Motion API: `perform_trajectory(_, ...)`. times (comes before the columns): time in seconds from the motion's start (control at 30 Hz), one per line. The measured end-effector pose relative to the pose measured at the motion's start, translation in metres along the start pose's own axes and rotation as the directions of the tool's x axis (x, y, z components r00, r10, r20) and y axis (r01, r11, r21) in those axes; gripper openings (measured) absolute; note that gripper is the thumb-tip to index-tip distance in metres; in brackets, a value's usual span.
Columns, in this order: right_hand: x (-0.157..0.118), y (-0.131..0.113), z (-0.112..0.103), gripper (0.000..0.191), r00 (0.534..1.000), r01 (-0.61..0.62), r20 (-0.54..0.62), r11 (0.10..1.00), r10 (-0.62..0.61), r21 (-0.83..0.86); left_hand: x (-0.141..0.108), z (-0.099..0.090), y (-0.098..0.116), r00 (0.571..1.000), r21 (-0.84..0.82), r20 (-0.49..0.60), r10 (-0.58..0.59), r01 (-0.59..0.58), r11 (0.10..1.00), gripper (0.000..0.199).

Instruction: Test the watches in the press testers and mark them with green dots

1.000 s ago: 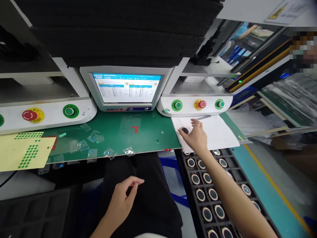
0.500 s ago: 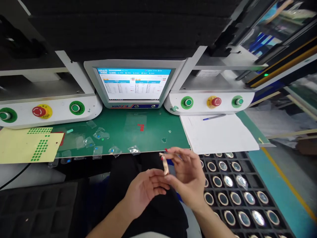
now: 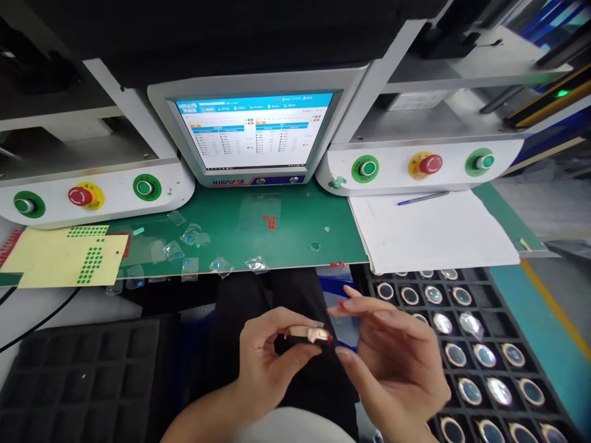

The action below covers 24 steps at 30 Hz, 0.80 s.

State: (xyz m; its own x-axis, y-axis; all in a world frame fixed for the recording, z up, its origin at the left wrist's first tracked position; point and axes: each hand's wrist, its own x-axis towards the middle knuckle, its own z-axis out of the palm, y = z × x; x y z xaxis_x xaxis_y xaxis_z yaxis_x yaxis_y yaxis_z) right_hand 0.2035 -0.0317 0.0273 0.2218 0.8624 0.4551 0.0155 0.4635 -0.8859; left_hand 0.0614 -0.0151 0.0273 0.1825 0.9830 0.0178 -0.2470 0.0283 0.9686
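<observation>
Tipped from nearly upright to nearly level since the earlier frame, a slim, gold-coloured case with a smooth curved side is now gripped by the left hand, pinched edge-on between thumb and forefinger above black cloth trousers. At its right end a stubby raised part with a small red spot is shown. By the right hand, drawn slightly apart from it, the case is not grasped: the fingers are loosely spread and curved, and a tiny red piece is carried near a fingertip.

Beside and below the right hand, round, glassy dark discs with pale gold rims are seated in the square pockets of a matte black moulded tray. White, flat paper sheets are laid partly over the smooth green worktop, with a slender blue pen rested on top. Along the worktop's front edge, crinkled, clear plastic scraps are scattered, some marked by blue dots. Farther left, a flat pale-yellow card is covered partly by rows of round green stickers.
</observation>
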Motion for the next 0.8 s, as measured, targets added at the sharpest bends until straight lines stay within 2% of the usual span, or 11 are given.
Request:
perform_trajectory(0.1,0.000,-0.003,-0.004,0.055,0.993,0.014,0.117,0.998,-0.021,0.060,-0.003,-0.005,0.002,0.972,0.182,0.104,0.212,-0.228,0.956,0.023)
perform_trajectory(0.23,-0.001,-0.004,-0.010,0.060,0.979,0.072,0.188,0.997,-0.078,0.040,-0.003,-0.010,0.005,0.921,0.281,0.191,0.341,-0.384,0.880,0.018)
perform_trajectory(0.33,-0.001,-0.004,-0.013,0.062,0.974,0.092,0.205,0.996,-0.093,0.011,-0.002,-0.010,0.008,0.903,0.316,0.225,0.365,-0.422,0.849,0.012)
perform_trajectory(0.57,-0.002,-0.004,-0.020,0.057,0.976,0.108,0.198,0.991,-0.090,-0.083,0.002,-0.015,0.010,0.865,0.366,0.307,0.397,-0.493,0.789,0.014)
perform_trajectory(0.67,-0.007,-0.002,-0.021,0.047,0.987,0.082,0.149,0.985,-0.059,-0.153,0.002,-0.020,0.009,0.844,0.381,0.367,0.390,-0.519,0.765,0.015)
perform_trajectory(0.8,-0.017,0.002,-0.021,0.043,0.996,0.076,0.054,0.976,-0.067,-0.202,0.002,-0.022,0.008,0.859,0.364,0.382,0.341,-0.479,0.799,0.023)
